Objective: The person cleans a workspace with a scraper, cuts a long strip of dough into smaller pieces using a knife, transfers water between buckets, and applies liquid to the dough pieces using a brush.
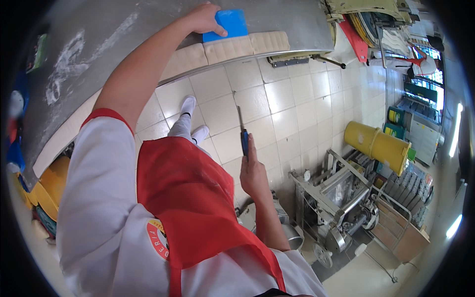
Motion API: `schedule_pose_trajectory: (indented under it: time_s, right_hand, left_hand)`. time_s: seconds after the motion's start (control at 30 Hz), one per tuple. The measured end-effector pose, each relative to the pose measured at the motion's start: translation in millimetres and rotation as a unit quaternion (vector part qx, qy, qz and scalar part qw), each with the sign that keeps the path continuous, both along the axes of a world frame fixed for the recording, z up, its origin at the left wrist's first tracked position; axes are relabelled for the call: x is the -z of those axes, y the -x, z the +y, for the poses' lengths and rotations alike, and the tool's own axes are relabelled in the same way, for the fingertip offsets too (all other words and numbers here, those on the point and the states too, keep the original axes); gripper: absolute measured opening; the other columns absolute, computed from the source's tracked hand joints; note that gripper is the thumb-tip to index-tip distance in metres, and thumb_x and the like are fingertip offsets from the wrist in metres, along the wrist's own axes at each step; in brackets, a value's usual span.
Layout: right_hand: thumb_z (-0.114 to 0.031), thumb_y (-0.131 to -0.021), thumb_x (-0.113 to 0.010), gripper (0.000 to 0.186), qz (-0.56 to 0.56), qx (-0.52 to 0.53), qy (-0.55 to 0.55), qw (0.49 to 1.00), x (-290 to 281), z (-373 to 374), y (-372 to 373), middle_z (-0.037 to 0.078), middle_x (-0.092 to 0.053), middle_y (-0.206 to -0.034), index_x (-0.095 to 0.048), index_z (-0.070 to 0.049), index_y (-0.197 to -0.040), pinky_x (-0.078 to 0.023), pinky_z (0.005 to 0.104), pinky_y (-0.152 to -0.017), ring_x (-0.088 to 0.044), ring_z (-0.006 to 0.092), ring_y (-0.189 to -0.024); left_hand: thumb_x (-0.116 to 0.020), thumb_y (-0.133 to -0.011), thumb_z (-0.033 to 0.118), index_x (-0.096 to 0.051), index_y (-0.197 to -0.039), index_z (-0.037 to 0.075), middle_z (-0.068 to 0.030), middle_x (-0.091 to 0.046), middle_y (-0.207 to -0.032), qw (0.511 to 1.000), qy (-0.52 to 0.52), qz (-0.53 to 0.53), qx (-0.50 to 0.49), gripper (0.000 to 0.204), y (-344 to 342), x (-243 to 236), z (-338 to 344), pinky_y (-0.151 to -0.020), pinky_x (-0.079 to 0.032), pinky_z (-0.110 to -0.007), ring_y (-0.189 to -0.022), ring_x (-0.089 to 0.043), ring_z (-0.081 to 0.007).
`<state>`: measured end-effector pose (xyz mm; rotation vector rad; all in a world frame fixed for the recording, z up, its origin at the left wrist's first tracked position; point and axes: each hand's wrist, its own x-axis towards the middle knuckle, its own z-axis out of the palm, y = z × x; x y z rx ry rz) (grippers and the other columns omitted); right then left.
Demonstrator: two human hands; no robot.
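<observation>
My left hand (204,20) reaches over the metal table and grips a flat blue dough scraper (232,24), the thumb lying on its face. The scraper's lower edge meets a strip of pale dough (227,50) that runs along the table's near edge. Grooves and seams mark the strip into blocks. Down beside my body, away from the table, my right hand (255,173) is closed on the dark blue handle of a knife (244,141). Its narrow blade points away from me, over the tiled floor, and looks thin from this angle.
White flour smears mark the grey table (163,24) on the left. A machine with a lever (329,61) adjoins its right end. To my right stand a metal roller machine (341,193) and a yellow barrel (376,143). Another person (423,65) is at the far right.
</observation>
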<state>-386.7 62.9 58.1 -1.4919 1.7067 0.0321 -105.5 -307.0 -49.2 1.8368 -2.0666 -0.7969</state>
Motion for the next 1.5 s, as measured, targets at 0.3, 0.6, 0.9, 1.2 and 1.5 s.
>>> schedule_pose_trajectory:
  time_s: [0.3, 0.6, 0.9, 1.2, 1.5]
  right_hand:
    - [-0.007, -0.102, -0.045, 0.072, -0.040, 0.075, 0.024, 0.996, 23.5, 48.2, 11.3, 0.033, -0.068, -0.099, -0.009, -0.015, -0.164, -0.051, 0.0563, -0.067, -0.067, 0.0515, -0.077]
    - [-0.007, -0.102, -0.044, 0.071, -0.042, 0.085, 0.019, 0.995, 1.6, 49.6, -37.0, 0.033, -0.069, -0.085, -0.011, -0.012, -0.164, -0.050, 0.0567, -0.066, -0.067, 0.0516, -0.074]
    - [-0.005, -0.099, -0.046, 0.072, -0.097, -0.014, 0.065, 0.993, -12.3, 2.3, -118.0, 0.033, -0.068, -0.101, -0.013, -0.009, -0.163, -0.051, 0.0574, -0.069, -0.066, 0.0506, -0.080]
    - [-0.002, -0.096, -0.048, 0.074, -0.026, -0.106, 0.126, 0.986, 31.9, -89.7, -220.9, 0.030, -0.067, -0.087, -0.015, -0.005, -0.162, -0.053, 0.0566, -0.069, -0.067, 0.0481, -0.076]
    - [-0.002, -0.083, -0.052, 0.091, 0.028, -0.128, 0.093, 0.987, 35.1, -118.5, -238.4, 0.025, -0.067, -0.079, -0.013, -0.011, -0.165, -0.054, 0.0553, -0.066, -0.068, 0.0441, -0.071]
  left_hand:
    - [-0.085, -0.080, 0.020, -0.060, -0.135, 0.013, -0.0055, -0.066, -0.128, 0.951, -0.197, 0.238, 0.014, 0.061, -110.6, -55.8, 57.1, -0.110, -0.041, -0.039, -0.123, -0.058, -0.0227]
    - [-0.083, -0.081, 0.016, -0.059, -0.136, 0.011, -0.0060, -0.067, -0.126, 0.946, -0.229, 0.230, 0.030, 0.060, -108.0, -26.7, 68.5, -0.107, -0.042, -0.037, -0.118, -0.060, -0.0213]
    - [-0.087, -0.076, 0.022, -0.060, -0.133, 0.004, -0.0151, -0.067, -0.127, 0.969, -0.152, 0.166, 0.107, 0.065, -114.5, -11.5, 53.7, -0.100, -0.049, -0.040, -0.119, -0.062, -0.0283]
    - [-0.089, -0.069, 0.034, -0.062, -0.120, 0.001, -0.0193, -0.064, -0.119, 0.986, -0.048, 0.032, 0.156, 0.066, -113.2, -12.6, 47.6, -0.092, -0.052, -0.043, -0.110, -0.063, -0.0354]
    - [-0.086, -0.073, 0.030, -0.061, -0.121, 0.003, -0.0159, -0.059, -0.125, 0.986, -0.027, 0.066, 0.149, 0.061, -116.3, -12.2, 51.6, -0.098, -0.050, -0.042, -0.118, -0.058, -0.0339]
